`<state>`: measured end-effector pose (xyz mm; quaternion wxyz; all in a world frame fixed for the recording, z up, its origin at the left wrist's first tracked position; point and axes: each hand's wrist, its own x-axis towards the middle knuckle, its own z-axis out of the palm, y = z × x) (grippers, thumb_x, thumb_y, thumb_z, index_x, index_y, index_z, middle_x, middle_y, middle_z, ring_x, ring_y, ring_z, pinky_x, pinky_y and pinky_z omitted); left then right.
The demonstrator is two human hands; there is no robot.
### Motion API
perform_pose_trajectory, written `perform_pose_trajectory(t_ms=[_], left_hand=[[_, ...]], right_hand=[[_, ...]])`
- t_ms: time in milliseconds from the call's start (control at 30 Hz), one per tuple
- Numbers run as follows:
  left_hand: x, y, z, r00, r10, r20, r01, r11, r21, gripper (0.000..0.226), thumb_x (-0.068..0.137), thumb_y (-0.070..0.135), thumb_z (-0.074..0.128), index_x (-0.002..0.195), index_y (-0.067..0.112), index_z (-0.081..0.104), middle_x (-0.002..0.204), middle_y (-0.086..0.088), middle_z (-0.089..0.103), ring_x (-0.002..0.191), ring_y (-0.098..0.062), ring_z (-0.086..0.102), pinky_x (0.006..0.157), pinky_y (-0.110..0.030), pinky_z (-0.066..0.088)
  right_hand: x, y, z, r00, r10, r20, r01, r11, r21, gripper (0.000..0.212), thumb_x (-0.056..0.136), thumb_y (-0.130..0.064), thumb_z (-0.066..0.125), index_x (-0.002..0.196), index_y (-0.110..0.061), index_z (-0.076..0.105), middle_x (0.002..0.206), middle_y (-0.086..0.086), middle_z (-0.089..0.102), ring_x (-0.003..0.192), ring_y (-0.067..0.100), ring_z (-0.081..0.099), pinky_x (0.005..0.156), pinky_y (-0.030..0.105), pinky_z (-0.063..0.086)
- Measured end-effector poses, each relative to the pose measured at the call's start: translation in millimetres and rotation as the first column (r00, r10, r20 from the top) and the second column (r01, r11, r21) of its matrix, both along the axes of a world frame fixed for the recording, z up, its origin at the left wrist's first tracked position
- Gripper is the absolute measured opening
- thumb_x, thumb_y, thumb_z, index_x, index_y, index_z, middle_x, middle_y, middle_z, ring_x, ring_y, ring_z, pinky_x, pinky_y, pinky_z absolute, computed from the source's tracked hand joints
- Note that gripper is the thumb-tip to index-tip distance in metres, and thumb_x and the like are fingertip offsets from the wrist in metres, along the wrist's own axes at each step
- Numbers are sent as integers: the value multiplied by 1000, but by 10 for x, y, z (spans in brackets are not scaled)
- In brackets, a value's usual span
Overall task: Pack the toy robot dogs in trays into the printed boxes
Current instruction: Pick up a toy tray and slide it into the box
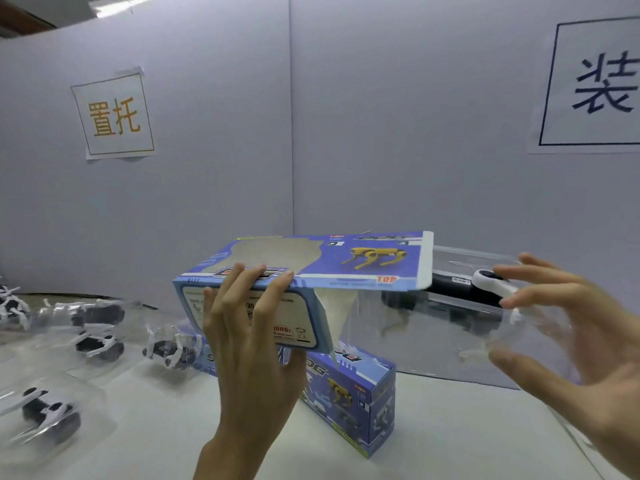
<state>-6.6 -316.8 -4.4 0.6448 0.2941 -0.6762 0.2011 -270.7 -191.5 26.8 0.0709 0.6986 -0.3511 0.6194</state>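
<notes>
While the left hand (249,341) holds a blue printed cardboard box (363,261) in the air at the centre of the view, its fingers curl over the box's top edge and its palm lies against the near panel – a firm grip. The box lies level, its open end facing 3 o'clock, with a pale inner flap hanging down there.

At 3 o'clock the right hand (581,348) grasps the outer end of a clear plastic tray (415,341), thumb beneath and spread fingers above, though the hand is blurred. In the tray lies a black-and-white toy robot dog (485,284). The tray's inner end meets the box's open mouth – how far in it reaches is hidden.

Below the held box, toward 6 o'clock, a second blue printed box (353,393) lies on the white table (467,427). At 9 o'clock several more clear trays with toy dogs (100,344) lie scattered. On the grey partition, a paper sign with orange characters (114,116) hangs at 10 o'clock, and a dark-lettered sign (602,84) at 2 o'clock.
</notes>
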Motion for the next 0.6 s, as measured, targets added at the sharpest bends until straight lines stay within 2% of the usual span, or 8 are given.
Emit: perform_pose_trajectory(t_ms=[133, 267, 400, 467, 533, 600], left_hand=[[75, -57, -15, 1000, 21, 11, -23, 992, 124, 106, 49, -5, 88, 139, 22, 41, 138, -9, 39, 132, -38, 41, 115, -64, 19], [122, -66, 17, 997, -73, -2, 73, 985, 157, 105, 51, -11, 84, 141, 22, 41, 137, -10, 42, 127, -28, 37, 100, -67, 35], [182, -76, 47, 989, -146, 0, 144, 973, 181, 101, 54, -12, 85, 140, 19, 42, 137, -8, 40, 126, -27, 36, 97, -65, 42], [229, -101, 51, 988, -155, 21, 148, 972, 185, 99, 56, -8, 88, 139, 20, 43, 136, -6, 40, 123, -28, 38, 97, -58, 45], [287, -131, 47, 981, -191, 18, 183, 962, 205, 94, 61, 1, 86, 140, 24, 42, 135, -1, 40, 121, -22, 38, 95, -41, 47], [336, -144, 48, 970, -243, 14, 233, 942, 241, 89, 63, 14, 80, 140, 31, 39, 134, 7, 37, 122, -16, 37, 91, -28, 45]], right_hand=[[-34, 33, 2, 999, -9, 52, 6, 999, 50, 45, 74, -56, 80, 109, -30, 66, 133, 0, 64, 142, 24, 43, 99, 37, 51], [88, 9, -25, 996, -5, 91, 0, 998, 57, 45, 73, -51, 81, 107, -25, 67, 130, 1, 66, 140, 24, 46, 100, 38, 50], [193, -2, -39, 990, -39, 134, 28, 996, 86, 42, 69, -45, 80, 106, -28, 69, 127, -5, 68, 137, 19, 49, 102, 30, 48], [207, 5, -32, 988, -49, 145, 33, 994, 107, 38, 72, -43, 83, 105, -30, 69, 125, -8, 69, 134, 17, 52, 100, 27, 49], [193, 22, -26, 986, -53, 156, 33, 991, 127, 47, 63, -39, 93, 103, -31, 70, 121, -9, 71, 131, 15, 55, 98, 25, 50], [157, 53, -9, 982, -38, 187, 12, 991, 134, 45, 60, -33, 87, 102, -31, 71, 118, -7, 72, 128, 16, 58, 98, 29, 51]])
